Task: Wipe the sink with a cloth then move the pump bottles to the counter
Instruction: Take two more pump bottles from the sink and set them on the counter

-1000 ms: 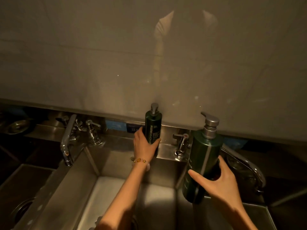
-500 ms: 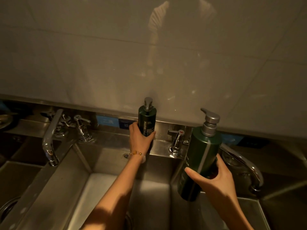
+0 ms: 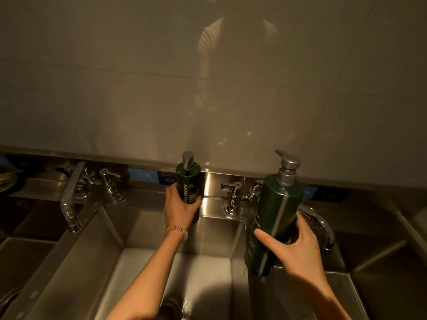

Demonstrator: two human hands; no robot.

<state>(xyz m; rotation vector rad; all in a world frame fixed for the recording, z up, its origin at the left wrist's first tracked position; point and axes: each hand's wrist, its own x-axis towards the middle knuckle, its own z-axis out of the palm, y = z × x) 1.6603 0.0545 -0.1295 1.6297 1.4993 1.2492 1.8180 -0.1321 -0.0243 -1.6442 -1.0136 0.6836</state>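
Observation:
My left hand (image 3: 182,210) grips a small dark green pump bottle (image 3: 189,183) at the back ledge of the steel sink (image 3: 147,229), just under the wall panel; whether its base rests on the ledge is hidden by my fingers. My right hand (image 3: 298,247) holds a larger dark green pump bottle (image 3: 276,215) with a silver pump, tilted and lifted above the right side of the basin. No cloth is in view.
A chrome tap handle (image 3: 233,198) stands on the ledge between the two bottles. A curved spout (image 3: 320,224) sits behind my right hand. Another faucet (image 3: 70,199) with a lever is at the left. More steel basins lie left and right.
Both hands keep their grip on the bottles. The small bottle has risen slightly against the back ledge, and the large bottle stays lifted over the basin; the view shifted a little.

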